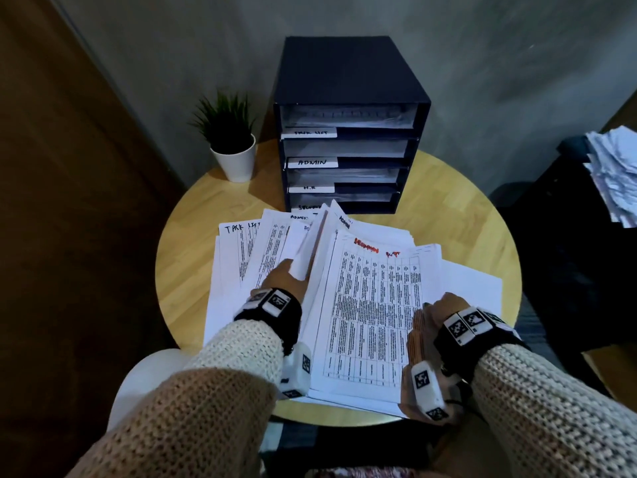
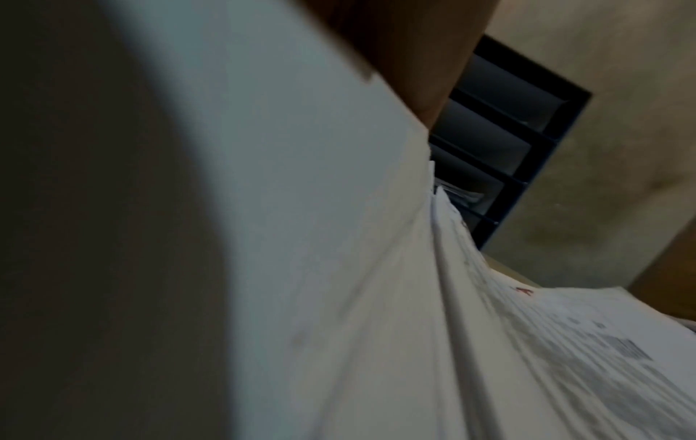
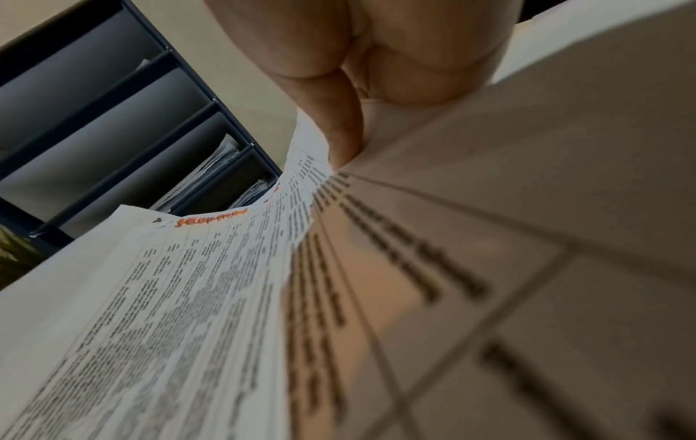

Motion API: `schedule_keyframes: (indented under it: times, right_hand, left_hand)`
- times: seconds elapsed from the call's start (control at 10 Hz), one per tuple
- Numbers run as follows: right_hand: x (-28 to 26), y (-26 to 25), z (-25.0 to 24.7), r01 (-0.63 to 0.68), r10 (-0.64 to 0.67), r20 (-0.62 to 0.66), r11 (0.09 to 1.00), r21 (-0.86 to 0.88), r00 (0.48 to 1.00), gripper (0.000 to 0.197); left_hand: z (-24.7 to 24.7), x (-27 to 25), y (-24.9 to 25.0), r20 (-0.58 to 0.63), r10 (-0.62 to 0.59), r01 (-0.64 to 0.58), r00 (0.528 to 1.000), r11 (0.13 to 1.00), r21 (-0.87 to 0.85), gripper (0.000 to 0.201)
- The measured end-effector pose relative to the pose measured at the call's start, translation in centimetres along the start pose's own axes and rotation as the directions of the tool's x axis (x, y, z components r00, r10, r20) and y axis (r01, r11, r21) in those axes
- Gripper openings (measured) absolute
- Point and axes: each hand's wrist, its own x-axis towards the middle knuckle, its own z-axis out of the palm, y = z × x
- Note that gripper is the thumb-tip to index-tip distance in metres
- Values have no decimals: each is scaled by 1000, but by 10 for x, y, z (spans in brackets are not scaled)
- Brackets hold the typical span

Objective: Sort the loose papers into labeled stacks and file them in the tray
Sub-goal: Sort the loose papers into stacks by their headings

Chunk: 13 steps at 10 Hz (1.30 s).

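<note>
White printed sheets with tables (image 1: 372, 305) fan across the round wooden table (image 1: 458, 215), just before the dark four-shelf labelled tray (image 1: 348, 132). Right hand (image 1: 437, 315) pinches the top sheet's edge. Left hand (image 1: 286, 281) sits among sheets; grip unclear. Potted plant (image 1: 231, 139) left of tray.

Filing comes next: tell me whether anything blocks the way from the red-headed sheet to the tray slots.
Mostly clear. The right hand grips the red-headed sheet; the tray stands directly behind the pile. Upturned sheets in the left hand rise before the lowest slot, partly covering its label; the upper slots face open.
</note>
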Motion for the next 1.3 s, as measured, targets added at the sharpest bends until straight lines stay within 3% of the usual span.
schedule_keyframes:
  times: [0.1, 0.2, 0.3, 0.4, 0.5, 0.6, 0.7, 0.8, 0.9, 1.0, 1.1, 1.3]
  right_hand:
    - [1, 2, 2, -19, 19, -3, 999, 26, 1000, 40]
    - [4, 4, 3, -16, 16, -2, 999, 48, 1000, 41]
    - [5, 3, 4, -31, 30, 4, 997, 65, 1000, 41]
    - [3, 3, 4, -29, 29, -4, 998, 60, 1000, 41]
    - [3, 2, 3, -35, 35, -7, 998, 59, 999, 41]
    - [3, 2, 3, -36, 36, -15, 998, 46, 999, 41]
    - [0, 1, 3, -26, 27, -22, 999, 43, 999, 41]
    - [-4, 0, 2, -10, 11, -28, 999, 37, 1000, 41]
    - [-6, 0, 2, -6, 8, -39, 1000, 30, 999, 41]
    - [-5, 1, 2, -8, 9, -32, 999, 37, 999, 41]
    - [-5, 0, 2, -1, 2, -53, 1000, 25, 999, 42]
    - [-9, -1, 2, -9, 10, -24, 998, 59, 1000, 41]
  left_hand:
    - [8, -22, 13, -48, 65, -63, 997, 997, 46, 47]
    - [14, -29, 21, -144, 48, -55, 988, 998, -43, 61]
    - [13, -23, 19, -95, 32, -39, 995, 997, -66, 61]
    - [7, -18, 16, -13, 0, -2, 1000, 991, -131, 51]
    - [3, -10, 11, -56, -30, 18, 998, 979, -203, 30]
    - [2, -7, 7, -77, -83, 65, 994, 973, -220, 30]
    - [1, -3, 2, -41, -129, 120, 991, 977, -174, 48]
    - [-2, -4, -2, -93, -181, 187, 979, 981, 56, 74]
    - [1, -3, -5, -100, -123, 135, 987, 983, 121, 83]
    - [3, -9, -4, -159, -49, 62, 986, 995, 79, 73]
    - [0, -8, -5, -183, -35, 52, 982, 995, 90, 79]
    - [-2, -14, -4, -164, 113, -86, 980, 982, 165, 55]
